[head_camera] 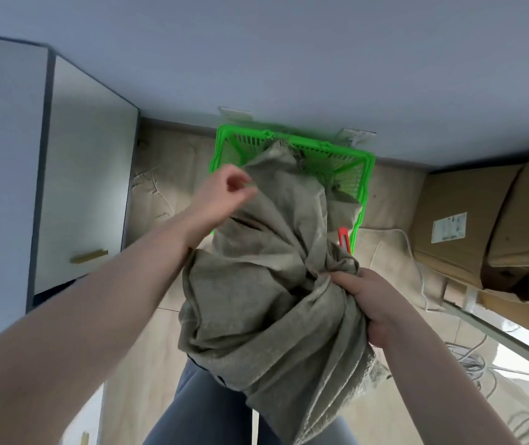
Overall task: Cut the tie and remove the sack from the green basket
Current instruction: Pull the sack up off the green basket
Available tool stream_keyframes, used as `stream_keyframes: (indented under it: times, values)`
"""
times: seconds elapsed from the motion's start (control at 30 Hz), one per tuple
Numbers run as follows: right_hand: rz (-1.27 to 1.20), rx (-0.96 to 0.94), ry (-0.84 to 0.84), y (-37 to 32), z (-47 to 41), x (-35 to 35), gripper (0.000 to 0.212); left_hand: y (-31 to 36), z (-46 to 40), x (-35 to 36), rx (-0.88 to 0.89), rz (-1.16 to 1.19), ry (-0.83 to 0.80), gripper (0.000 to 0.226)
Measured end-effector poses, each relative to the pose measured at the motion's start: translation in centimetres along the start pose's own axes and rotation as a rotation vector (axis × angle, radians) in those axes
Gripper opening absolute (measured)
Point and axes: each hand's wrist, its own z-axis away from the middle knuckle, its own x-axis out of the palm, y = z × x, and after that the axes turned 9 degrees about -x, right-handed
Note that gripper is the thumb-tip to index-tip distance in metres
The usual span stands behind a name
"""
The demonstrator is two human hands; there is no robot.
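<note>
Head view: both hands, left hand [224, 194] and right hand [369, 303], grip sack [272, 284], seemingly partly inside basket [357, 175].

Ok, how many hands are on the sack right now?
2. The right hand grips the sack at its bunched near part; the left hand pinches it higher up, over the green basket.

White cabinet [86, 175] left; cardboard boxes [481, 220] right.
</note>
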Motion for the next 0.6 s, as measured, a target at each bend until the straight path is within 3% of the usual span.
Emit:
stream_keyframes:
  times: [0.03,0.07,0.13,0.17,0.23,0.33,0.43,0.47,0.6]
  values:
    - [-0.017,0.0,-0.04,-0.1,0.1,-0.2,0.015,-0.8,-0.8,0.1,-0.095,0.097,0.134,0.05]
    - [-0.038,0.001,-0.084,-0.1,0.2,-0.4,0.019,-1.3,-1.4,0.4,-0.233,0.203,0.139,0.069]
    - [-0.093,0.005,-0.162,-0.3,0.4,-0.9,0.026,-3.0,-2.4,1.1,-0.43,0.175,-0.033,0.096]
    - [-0.117,0.004,-0.184,-0.4,0.4,-1.3,0.027,-3.9,-2.6,1.7,-0.451,0.062,-0.126,0.097]
    - [-0.146,0.008,-0.216,-0.4,0.2,-2.0,0.029,-5.4,-2.7,3.2,-0.392,-0.065,-0.251,0.091]
    - [-0.141,0.03,-0.238,0.0,-0.4,-2.6,0.034,-7.3,-3.2,4.8,-0.329,-0.013,-0.273,0.074]
    - [-0.11,0.024,-0.132,0.2,-1.0,-2.1,0.03,-5.8,-2.7,3.8,-0.252,-0.102,-0.14,0.031]
    - [-0.107,0.018,-0.069,0.2,-1.2,-1.9,0.028,-4.6,-2.4,3.2,-0.19,-0.113,-0.071,0.031]
    - [-0.131,0.032,0.103,0.4,-2.0,-2.4,0.04,-0.8,-0.4,1.2,-0.027,0.235,0.163,0.016]
